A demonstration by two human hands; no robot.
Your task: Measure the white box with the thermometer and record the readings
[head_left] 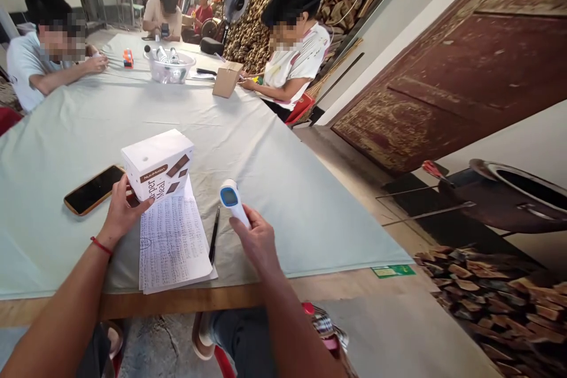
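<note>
My left hand (123, 208) grips the lower left corner of a white carton (156, 156) with brown print, which is tilted above the far end of some papers. In my right hand (258, 236) is a white infrared thermometer (234, 199), held by its handle with the blue-framed screen facing me. Handwritten sheets (172, 248) lie between my two arms, their top edge hidden behind the carton. A black pen (215, 233) rests along the right side of the sheets. Left of the carton lies a phone (94, 189) with a dark screen and an orange-brown case.
A pale cloth (310, 207) covers the table. Farther back stand a clear plastic basket (170, 71) of white items, a brown cardboard box (227, 80) and an orange object (128, 59). People sit at both sides and the far end. Stacked firewood (500, 307) lies at lower right.
</note>
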